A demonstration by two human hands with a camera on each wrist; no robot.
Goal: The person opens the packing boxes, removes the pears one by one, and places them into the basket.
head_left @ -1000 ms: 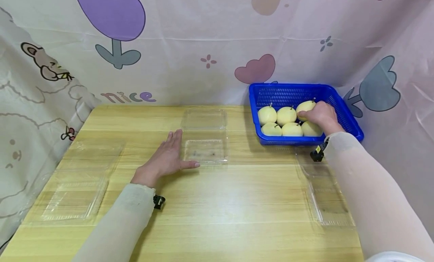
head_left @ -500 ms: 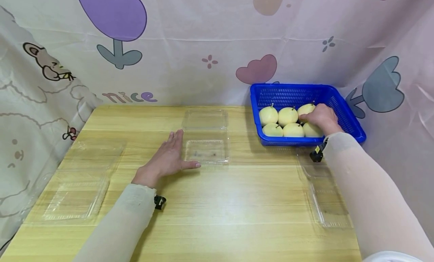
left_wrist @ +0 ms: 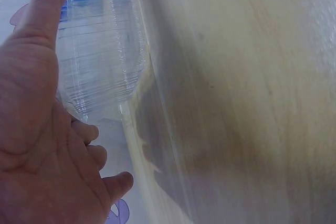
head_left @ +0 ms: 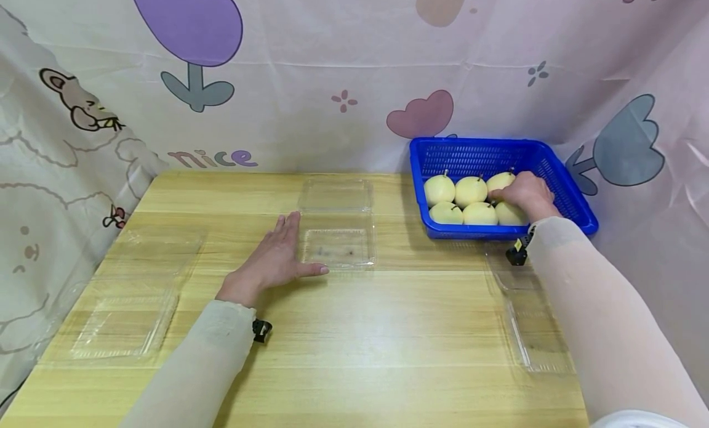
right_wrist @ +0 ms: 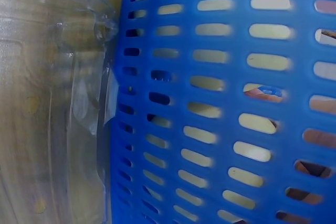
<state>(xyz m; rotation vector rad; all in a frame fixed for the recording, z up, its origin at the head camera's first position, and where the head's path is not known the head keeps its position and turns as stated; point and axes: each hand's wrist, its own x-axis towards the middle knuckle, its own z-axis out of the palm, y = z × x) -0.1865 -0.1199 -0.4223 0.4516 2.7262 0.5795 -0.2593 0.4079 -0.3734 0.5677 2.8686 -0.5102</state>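
Note:
My left hand (head_left: 271,258) lies beside the clear plastic clamshell box (head_left: 335,246) at mid-table, fingers straight along its left side and thumb stretched out at its near edge. The left wrist view shows the palm and fingers (left_wrist: 31,119) against the same box (left_wrist: 100,40). My right hand (head_left: 526,193) reaches into the blue basket (head_left: 471,232) and grips a pale yellow pear (head_left: 500,181) in the back row, thumb on its near side; its other fingers are mostly hidden. Several more pears (head_left: 471,192) sit around it. The right wrist view shows mostly the basket's slotted wall (right_wrist: 231,98).
Another open clear clamshell (head_left: 122,320) lies at the table's left. A third (head_left: 540,335) lies at the right, in front of the basket and partly under my right forearm. A printed curtain (head_left: 310,64) hangs behind and on both sides of the wooden table (head_left: 388,342).
My right hand has settled slightly lower over the pear, with the thumb reaching farther down beside it. The left hand keeps its place at the middle clamshell.

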